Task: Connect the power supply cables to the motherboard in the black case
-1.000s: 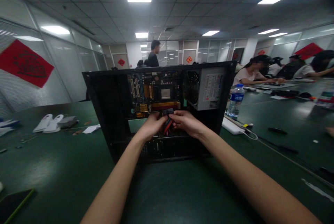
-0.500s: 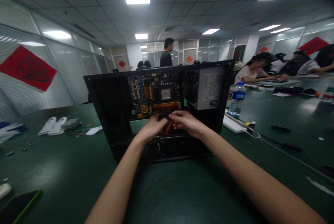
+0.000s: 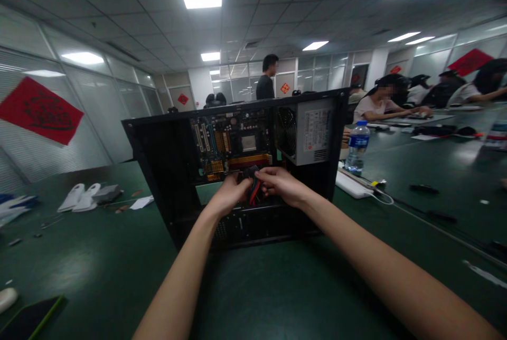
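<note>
An open black computer case [image 3: 154, 171] stands on the green table in front of me. Inside it are a motherboard [image 3: 229, 139] and, at the upper right, a silver power supply [image 3: 315, 134] with a black fan. Both hands reach into the case, just below the board's memory slots. My left hand [image 3: 233, 192] has its fingers closed around a bundle of black and red cables [image 3: 254, 188]. My right hand [image 3: 279, 184] pinches the same bundle from the right. The fingertips partly hide the cables and their dark connector.
A water bottle [image 3: 357, 147] and a white power strip [image 3: 354, 186] with a cable stand right of the case. White objects [image 3: 81, 197] and a small grey box [image 3: 106, 193] lie left. A green-edged phone [image 3: 31, 319] is near left. People sit at the right; one person [image 3: 266, 80] is upright behind.
The view has shifted slightly, so the case appears a little further left. Both hands stay on the cables, whose dark connector shows somewhat more. The person behind has moved right.
</note>
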{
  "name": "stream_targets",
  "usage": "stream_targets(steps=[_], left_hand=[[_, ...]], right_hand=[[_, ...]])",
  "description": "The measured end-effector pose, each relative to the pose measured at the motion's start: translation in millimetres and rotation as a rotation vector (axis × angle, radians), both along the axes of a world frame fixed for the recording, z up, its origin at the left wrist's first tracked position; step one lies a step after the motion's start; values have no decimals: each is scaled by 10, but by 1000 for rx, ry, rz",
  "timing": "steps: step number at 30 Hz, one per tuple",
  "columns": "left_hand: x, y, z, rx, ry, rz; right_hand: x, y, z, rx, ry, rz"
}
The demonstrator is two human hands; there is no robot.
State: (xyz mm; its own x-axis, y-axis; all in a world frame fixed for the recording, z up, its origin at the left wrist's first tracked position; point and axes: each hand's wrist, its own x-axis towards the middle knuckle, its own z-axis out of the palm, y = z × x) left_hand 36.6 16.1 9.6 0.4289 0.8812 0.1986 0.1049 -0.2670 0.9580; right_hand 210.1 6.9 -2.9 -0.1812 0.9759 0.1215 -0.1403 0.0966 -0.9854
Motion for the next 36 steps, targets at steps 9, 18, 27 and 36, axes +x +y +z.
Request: stream_targets(steps=[9,18,27,36], left_hand=[[-17,10,-12,44,-16,13],[-24,27,-27,91,42,37],[-30,42,-42,85,66,67],[-30,100,-45,-10,-151,-108]], right_hand=[[-107,-205,2,594,-928,-324],[-64,-132,-10,427,-631,-130],[-22,-62,-55,351,-570,44],[-32,-79,26,162,-276,-11]])
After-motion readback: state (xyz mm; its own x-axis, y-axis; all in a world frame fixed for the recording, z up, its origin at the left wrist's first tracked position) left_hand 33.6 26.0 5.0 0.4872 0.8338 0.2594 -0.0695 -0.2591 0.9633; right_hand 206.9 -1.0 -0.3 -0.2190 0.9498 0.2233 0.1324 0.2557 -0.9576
